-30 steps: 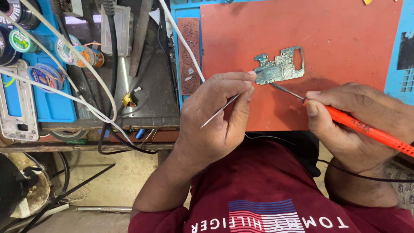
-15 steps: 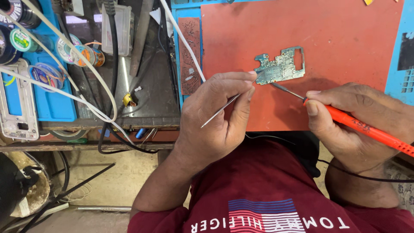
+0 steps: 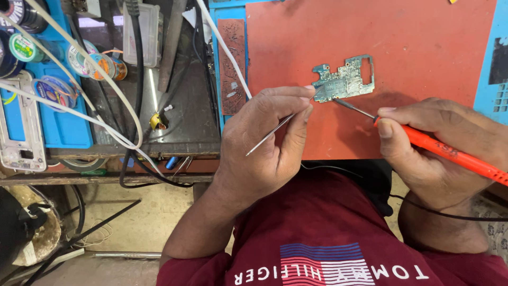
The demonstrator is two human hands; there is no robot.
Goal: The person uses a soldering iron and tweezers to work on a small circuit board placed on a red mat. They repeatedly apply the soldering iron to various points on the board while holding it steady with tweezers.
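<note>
Two hands over a red work mat (image 3: 423, 42), head view. Small green circuit board (image 3: 344, 79) flat on mat, near its middle. Left hand (image 3: 264, 143): fingers pinched narrow on thin solder wire (image 3: 270, 135), fingertip touching board's left edge. Right hand (image 3: 428, 148): fingers wrapped around orange soldering iron (image 3: 450, 153), tip at board's lower edge. Step judged: soldering a joint at board edge. Next move, by judgement: steady tip, wire fed to joint. Left of mat: cables, spools (image 3: 50, 90).
</note>
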